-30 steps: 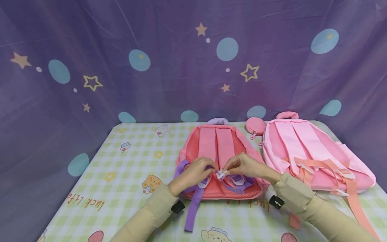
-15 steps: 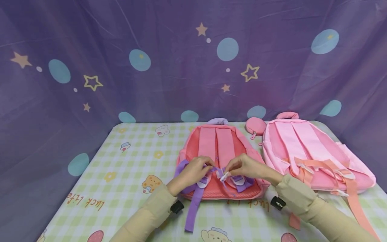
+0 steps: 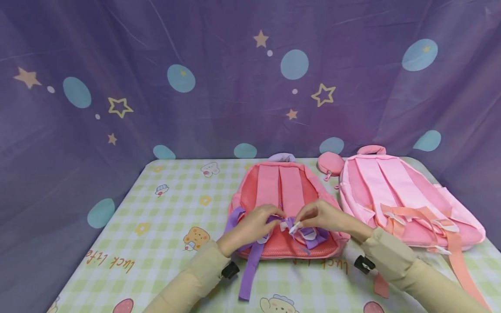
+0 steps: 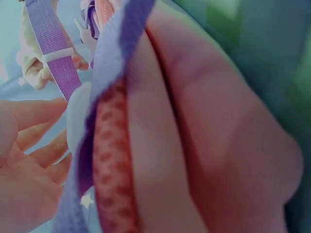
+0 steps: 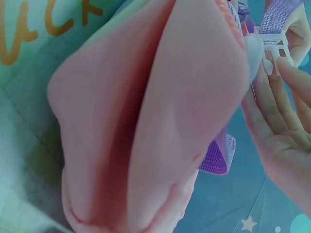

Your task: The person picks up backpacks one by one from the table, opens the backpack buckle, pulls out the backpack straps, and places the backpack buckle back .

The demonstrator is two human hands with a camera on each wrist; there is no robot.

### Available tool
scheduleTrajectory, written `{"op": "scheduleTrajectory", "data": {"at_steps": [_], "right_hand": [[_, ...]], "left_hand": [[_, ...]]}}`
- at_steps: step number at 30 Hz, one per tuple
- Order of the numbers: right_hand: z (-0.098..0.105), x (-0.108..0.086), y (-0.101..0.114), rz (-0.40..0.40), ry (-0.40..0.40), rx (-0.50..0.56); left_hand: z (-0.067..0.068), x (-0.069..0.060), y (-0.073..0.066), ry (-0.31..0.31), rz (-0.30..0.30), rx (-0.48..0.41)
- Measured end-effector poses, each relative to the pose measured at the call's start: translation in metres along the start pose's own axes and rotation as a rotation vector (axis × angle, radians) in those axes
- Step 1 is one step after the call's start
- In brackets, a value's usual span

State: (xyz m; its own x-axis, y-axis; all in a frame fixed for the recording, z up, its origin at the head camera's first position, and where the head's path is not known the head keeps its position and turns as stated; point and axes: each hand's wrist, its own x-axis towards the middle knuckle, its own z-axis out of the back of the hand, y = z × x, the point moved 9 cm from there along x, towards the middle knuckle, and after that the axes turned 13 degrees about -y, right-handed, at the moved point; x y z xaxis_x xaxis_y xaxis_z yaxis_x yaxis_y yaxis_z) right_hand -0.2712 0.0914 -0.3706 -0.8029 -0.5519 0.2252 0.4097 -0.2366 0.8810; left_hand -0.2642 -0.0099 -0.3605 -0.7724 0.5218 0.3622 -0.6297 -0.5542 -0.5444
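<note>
A coral-pink backpack lies with its shoulder straps facing up on the table. Over its lower half, my left hand pinches a purple webbing strap between thumb and fingers. My right hand pinches a white plastic buckle with prongs, close to the left fingertips. Purple webbing runs into that buckle in the right wrist view. A white strap adjuster lies just below the right hand. One loose purple strap end hangs over the bag's front edge. The left fingertips are partly hidden in the head view.
A light-pink backpack with orange straps lies on the right, beside a small round pink pouch. The checkered tablecloth extends to the left. A purple curtain stands behind the table.
My right hand has shifted slightly right with the white buckle, which has turned. A little more purple webbing shows between the hands. My left hand has hardly moved.
</note>
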Motion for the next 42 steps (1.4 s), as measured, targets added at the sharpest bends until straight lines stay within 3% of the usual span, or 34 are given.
{"op": "scheduleTrajectory", "data": {"at_steps": [6, 13, 21, 34, 42], "right_hand": [[0.001, -0.001, 0.0, -0.01, 0.0, 0.019], [0.001, -0.001, 0.001, -0.005, 0.002, 0.012], [0.001, 0.0, 0.004, 0.021, 0.008, 0.022], [0.0, 0.001, 0.002, -0.005, -0.005, 0.014], [-0.002, 0.002, 0.003, 0.0, 0.015, 0.021]], "left_hand": [[-0.003, 0.001, -0.009, 0.011, -0.051, 0.008], [-0.009, 0.0, -0.011, 0.039, -0.066, 0.001], [-0.01, 0.001, -0.012, 0.031, -0.074, -0.034], [-0.004, -0.002, -0.007, -0.045, -0.06, -0.047], [0.002, -0.004, 0.001, -0.074, 0.005, -0.07]]}}
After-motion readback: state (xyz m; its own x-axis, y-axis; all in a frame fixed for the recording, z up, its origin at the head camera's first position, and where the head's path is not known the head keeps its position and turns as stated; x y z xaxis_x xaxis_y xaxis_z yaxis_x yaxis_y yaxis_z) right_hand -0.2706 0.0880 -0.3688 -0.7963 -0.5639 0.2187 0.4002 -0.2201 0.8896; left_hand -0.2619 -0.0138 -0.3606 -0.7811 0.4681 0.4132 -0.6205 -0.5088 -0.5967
